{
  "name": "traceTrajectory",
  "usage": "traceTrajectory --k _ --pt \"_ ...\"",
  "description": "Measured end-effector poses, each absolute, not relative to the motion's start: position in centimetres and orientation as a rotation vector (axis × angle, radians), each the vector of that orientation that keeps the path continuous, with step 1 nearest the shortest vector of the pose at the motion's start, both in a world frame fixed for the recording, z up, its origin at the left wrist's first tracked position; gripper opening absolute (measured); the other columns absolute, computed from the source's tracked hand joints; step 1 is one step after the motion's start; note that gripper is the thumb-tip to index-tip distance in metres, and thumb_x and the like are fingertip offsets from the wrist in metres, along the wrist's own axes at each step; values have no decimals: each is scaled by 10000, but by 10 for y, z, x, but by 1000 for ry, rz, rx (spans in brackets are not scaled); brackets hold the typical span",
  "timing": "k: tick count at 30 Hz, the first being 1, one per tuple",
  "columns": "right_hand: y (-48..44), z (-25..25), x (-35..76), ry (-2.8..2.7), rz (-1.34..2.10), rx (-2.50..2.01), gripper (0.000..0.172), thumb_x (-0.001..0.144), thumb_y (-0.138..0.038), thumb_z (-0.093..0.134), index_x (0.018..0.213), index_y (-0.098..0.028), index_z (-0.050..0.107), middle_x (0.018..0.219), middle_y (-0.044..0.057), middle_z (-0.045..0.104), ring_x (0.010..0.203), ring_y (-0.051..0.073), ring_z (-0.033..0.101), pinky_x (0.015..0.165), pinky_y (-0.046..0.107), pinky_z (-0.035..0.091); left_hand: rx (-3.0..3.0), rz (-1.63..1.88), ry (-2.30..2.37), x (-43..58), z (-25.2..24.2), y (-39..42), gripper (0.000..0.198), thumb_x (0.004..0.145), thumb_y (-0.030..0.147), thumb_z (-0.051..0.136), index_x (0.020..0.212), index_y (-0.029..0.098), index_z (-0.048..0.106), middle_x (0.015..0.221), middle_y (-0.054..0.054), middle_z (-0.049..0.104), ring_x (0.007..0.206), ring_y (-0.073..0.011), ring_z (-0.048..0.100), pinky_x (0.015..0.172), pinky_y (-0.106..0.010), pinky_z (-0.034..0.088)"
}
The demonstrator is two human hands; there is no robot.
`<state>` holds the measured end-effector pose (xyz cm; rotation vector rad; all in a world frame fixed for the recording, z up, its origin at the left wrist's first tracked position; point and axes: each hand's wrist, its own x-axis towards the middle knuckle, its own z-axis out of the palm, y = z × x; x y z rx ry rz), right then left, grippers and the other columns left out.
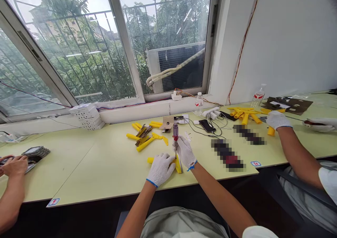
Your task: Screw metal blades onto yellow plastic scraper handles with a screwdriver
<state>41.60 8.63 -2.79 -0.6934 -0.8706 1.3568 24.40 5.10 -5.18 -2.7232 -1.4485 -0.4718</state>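
Both my hands wear white knit gloves. My right hand is closed around the shaft of a screwdriver with a dark red and clear handle, held upright with its tip down on a yellow plastic part. My left hand lies closed over that yellow part and presses it to the pale green table. Just beyond lies a pile of yellow parts and brown metal pieces.
A co-worker's gloved hands work at the right among more yellow parts. Another person's bare hand is at the far left by dark pieces. A phone, cables, two water bottles and stacked white boxes line the window sill.
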Motion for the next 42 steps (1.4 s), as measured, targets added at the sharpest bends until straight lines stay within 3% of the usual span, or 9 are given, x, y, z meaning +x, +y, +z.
traceTrajectory --k 8,12,20,32,42 --pt "97 -33 411 -869 1350 -669 390 1070 -464 598 1215 -103 613 900 22 590 736 39 513 685 162 493 -2731 -468 -1453 244 -51 51 235 1108 375 531 1264 320 698 1116 -65 699 1020 -268 629 913 -408 430" --pt "95 -32 411 -875 1357 -673 400 1069 -476 598 1207 -100 620 908 25 597 751 44 526 702 170 507 -2724 -447 -1465 245 -51 50 235 1106 377 532 1256 320 704 1107 -67 697 1016 -268 630 902 -412 430" --pt "86 -29 414 -884 1357 -703 452 1069 -491 611 1283 -95 644 1106 82 659 964 95 640 867 247 608 -2721 -427 -1471 245 -50 50 228 1097 365 539 1254 321 697 1100 -61 700 1006 -273 625 898 -410 432" --pt "96 -35 411 -944 1333 -678 340 1037 -368 650 1244 -104 592 901 15 590 725 36 501 664 153 468 -2721 -436 -1459 245 -49 50 230 1103 365 527 1244 320 702 1093 -60 702 991 -269 624 883 -410 432" --pt "97 -37 411 -949 1377 -654 499 1072 -511 583 1353 -100 613 903 31 599 717 39 516 654 162 474 -2725 -451 -1465 245 -50 50 231 1102 369 528 1238 315 707 1104 -67 703 1005 -268 629 897 -407 435"
